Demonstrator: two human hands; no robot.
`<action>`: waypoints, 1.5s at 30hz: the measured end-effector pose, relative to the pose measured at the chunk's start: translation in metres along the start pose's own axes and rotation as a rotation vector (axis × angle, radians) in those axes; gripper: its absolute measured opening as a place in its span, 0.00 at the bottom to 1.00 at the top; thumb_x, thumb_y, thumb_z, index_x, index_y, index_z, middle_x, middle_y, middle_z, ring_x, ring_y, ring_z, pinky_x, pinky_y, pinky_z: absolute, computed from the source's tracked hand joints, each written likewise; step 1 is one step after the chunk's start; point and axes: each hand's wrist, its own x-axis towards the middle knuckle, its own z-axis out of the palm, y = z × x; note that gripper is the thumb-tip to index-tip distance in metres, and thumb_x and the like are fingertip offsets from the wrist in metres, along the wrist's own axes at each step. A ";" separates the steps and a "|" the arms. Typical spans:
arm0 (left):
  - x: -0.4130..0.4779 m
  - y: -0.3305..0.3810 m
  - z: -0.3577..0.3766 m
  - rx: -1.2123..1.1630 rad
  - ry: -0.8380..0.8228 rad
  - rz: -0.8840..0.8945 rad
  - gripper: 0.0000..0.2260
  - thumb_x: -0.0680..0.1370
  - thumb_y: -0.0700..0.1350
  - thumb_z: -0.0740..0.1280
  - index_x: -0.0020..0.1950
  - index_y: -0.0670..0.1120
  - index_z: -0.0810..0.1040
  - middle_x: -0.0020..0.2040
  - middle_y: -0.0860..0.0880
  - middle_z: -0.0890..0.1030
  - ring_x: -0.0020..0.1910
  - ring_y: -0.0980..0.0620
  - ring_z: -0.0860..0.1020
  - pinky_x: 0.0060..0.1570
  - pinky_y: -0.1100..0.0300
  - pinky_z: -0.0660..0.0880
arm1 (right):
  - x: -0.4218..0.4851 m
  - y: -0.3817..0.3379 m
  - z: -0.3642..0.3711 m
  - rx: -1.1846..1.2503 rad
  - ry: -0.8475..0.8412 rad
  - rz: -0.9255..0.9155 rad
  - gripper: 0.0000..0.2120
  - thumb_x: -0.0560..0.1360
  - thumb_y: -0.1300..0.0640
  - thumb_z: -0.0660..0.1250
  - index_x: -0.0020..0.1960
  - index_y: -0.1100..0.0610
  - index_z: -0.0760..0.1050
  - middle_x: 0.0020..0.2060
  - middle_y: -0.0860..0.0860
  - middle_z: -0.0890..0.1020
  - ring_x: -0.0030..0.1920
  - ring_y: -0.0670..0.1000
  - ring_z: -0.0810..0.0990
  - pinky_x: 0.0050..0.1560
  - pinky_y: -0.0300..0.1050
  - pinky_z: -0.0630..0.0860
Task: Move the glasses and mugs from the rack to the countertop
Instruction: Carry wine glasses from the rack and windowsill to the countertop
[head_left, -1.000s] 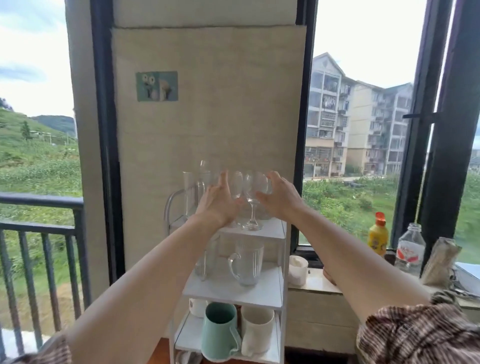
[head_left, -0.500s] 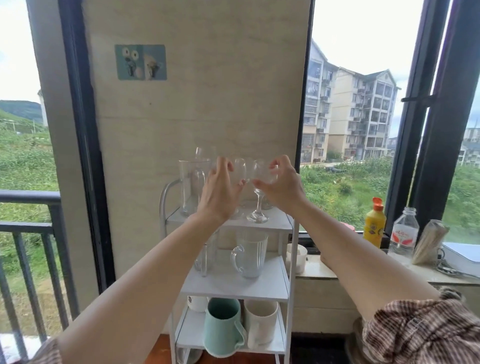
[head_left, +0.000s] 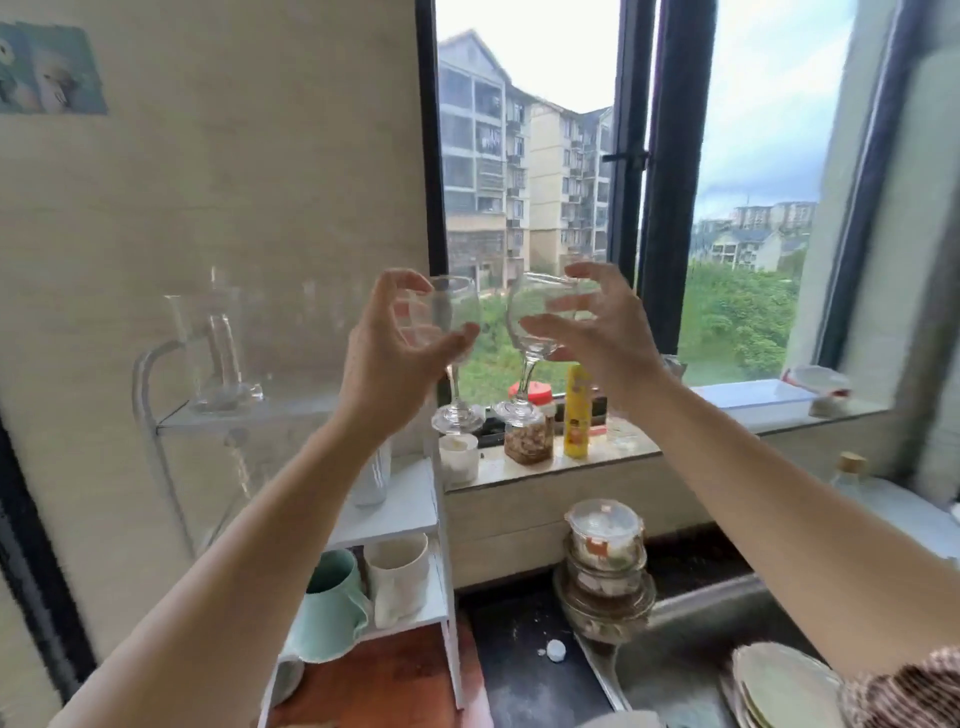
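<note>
My left hand (head_left: 387, 353) grips the bowl of one clear wine glass (head_left: 456, 410), and my right hand (head_left: 597, 332) grips the bowl of a second wine glass (head_left: 524, 364). Both glasses hang in the air to the right of the white rack (head_left: 395, 514), in front of the window. A clear glass pitcher (head_left: 218, 353) remains on the rack's top shelf. On a lower shelf stand a teal mug (head_left: 327, 608) and a white mug (head_left: 397, 577). The dark countertop (head_left: 519, 654) lies below, to the right of the rack.
On the window sill (head_left: 737, 405) stand a small white cup (head_left: 458, 457), a jar (head_left: 529, 439) and a yellow bottle (head_left: 577, 415). Stacked lidded containers (head_left: 605, 561) sit by the sink (head_left: 691, 644), which holds plates (head_left: 779, 686). A small white cap (head_left: 556, 649) lies on the counter.
Both hands closed on the wine glasses, lifted them off the rack's top shelf and carried them right. The view swung right toward the sink.
</note>
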 end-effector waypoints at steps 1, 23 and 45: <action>-0.008 0.008 0.019 -0.038 -0.039 -0.014 0.23 0.68 0.52 0.75 0.56 0.53 0.68 0.50 0.54 0.77 0.44 0.49 0.81 0.45 0.51 0.81 | -0.010 0.004 -0.023 -0.006 0.016 0.024 0.33 0.63 0.56 0.79 0.64 0.53 0.68 0.52 0.56 0.80 0.50 0.54 0.82 0.42 0.49 0.83; -0.300 0.362 0.532 -0.665 -0.893 -0.154 0.27 0.66 0.46 0.78 0.63 0.49 0.74 0.54 0.48 0.77 0.43 0.54 0.81 0.41 0.62 0.77 | -0.354 -0.012 -0.633 -0.463 0.543 0.561 0.29 0.62 0.63 0.78 0.61 0.57 0.76 0.56 0.54 0.79 0.56 0.51 0.79 0.51 0.51 0.81; -0.472 0.647 0.994 -0.680 -1.421 0.095 0.29 0.65 0.48 0.77 0.63 0.51 0.71 0.55 0.51 0.75 0.51 0.50 0.78 0.50 0.54 0.76 | -0.492 0.062 -1.111 -0.669 0.932 0.902 0.29 0.54 0.55 0.78 0.54 0.47 0.76 0.53 0.43 0.78 0.53 0.51 0.80 0.53 0.61 0.78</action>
